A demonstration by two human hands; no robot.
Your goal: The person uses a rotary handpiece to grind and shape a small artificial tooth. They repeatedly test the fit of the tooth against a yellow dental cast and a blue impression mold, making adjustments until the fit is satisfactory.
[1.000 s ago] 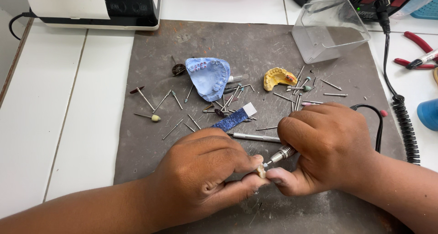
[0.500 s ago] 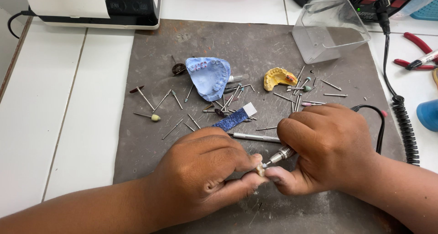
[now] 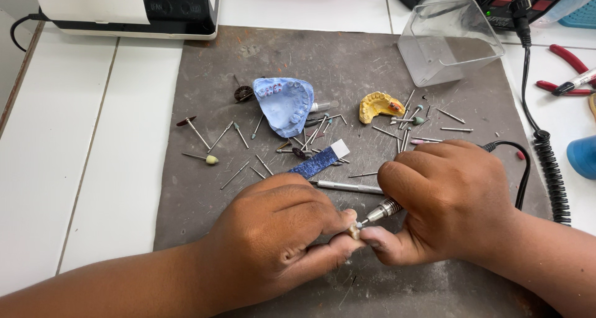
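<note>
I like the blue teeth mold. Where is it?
In the head view, the blue teeth mold lies on the grey mat, upper middle, left of the yellow mold.

Two dental casts, one blue (image 3: pixel 284 104) and one yellow (image 3: pixel 379 106), one clear box (image 3: pixel 448 40), two hands.

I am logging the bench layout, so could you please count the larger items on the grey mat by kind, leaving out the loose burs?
Dental casts: 2 (blue plaster arch cast, yellow plaster arch cast)
Clear plastic boxes: 1
Blue abrasive strips: 1
Silver corded rotary handpieces: 1, in the right hand
Total: 5
</note>
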